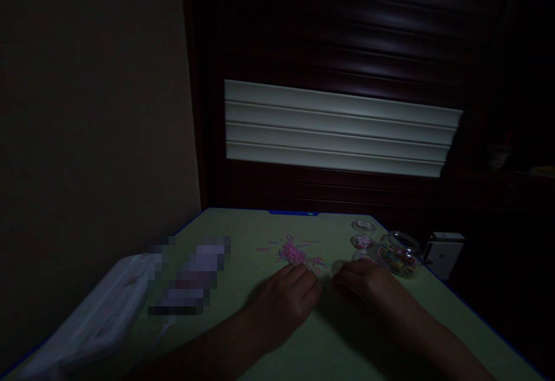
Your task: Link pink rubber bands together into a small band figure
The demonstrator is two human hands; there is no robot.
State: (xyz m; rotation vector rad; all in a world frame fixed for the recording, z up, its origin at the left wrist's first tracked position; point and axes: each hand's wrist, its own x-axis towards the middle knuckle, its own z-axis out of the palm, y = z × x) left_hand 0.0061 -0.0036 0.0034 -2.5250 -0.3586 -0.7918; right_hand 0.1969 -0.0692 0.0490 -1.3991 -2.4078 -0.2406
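Observation:
A loose pile of small pink bits [292, 252], perhaps rubber bands, lies mid-table with thin strands scattered around it. Just on the near side of the pile is my left hand [291, 299], its fingers curled in. To its right my right hand [367, 284] bends its fingers down close to the tabletop, beside a row of small round clear containers or lids [363, 241]. Dim light and the backs of my hands hide whatever the fingertips hold. A clear jar [399, 252] with colourful loops inside stands beyond my right hand.
The pale green table [243, 236] has a blue edge. A white flat case [97, 306] and a blurred-out object [195, 277] lie on the left. Beyond the right edge is a white box [443, 255]. A wall and dark slatted panel close off the left and back.

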